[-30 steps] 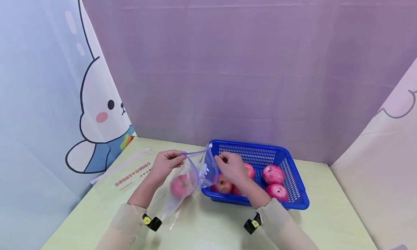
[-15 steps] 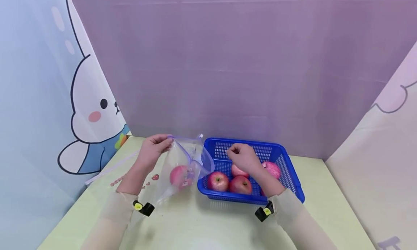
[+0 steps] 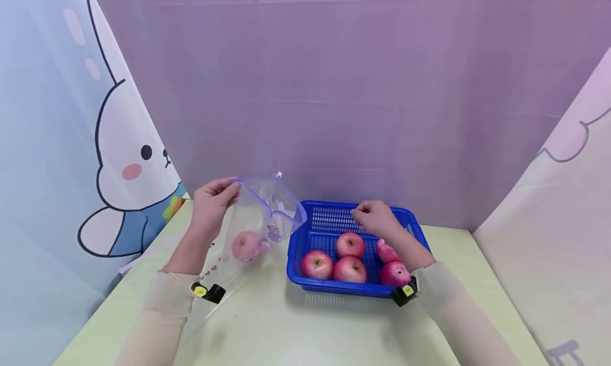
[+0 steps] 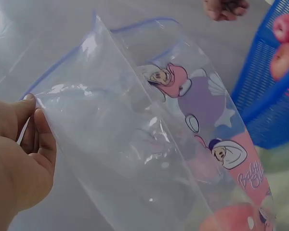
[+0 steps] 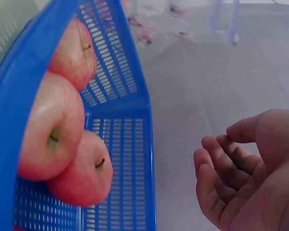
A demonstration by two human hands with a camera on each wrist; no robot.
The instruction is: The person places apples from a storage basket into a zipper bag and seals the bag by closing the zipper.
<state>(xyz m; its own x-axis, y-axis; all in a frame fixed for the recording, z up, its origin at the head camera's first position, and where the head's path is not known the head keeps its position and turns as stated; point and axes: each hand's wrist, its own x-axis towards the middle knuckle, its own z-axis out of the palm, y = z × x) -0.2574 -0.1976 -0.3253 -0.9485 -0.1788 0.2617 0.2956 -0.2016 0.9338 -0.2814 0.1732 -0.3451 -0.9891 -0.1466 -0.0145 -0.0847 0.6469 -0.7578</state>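
Note:
My left hand [image 3: 210,202] pinches the top edge of a clear zip bag [image 4: 115,144] with a purple seal and printed cartoon figures. The bag's mouth gapes toward the basket, and one red apple [image 3: 245,246] lies inside, low down. Over the back right part of a blue plastic basket [image 3: 305,288] hovers my right hand [image 3: 379,220]. Its fingers are loosely curled and hold nothing, as the right wrist view shows. Several apples sit in the basket, among them one apple [image 5: 53,127] near its wall; the right forearm partly covers those on the right.
A flat clear bag with a pale purple seal [image 3: 148,257] and red print lies on the left of the pale table [image 3: 286,334], partly behind my left arm. A purple backdrop [image 3: 334,101] rises behind the table, with printed curtains at both sides.
My right hand has let go of the bag's edge and moved right over the basket. My left hand has moved left and up, drawing the bag and its apple leftward.

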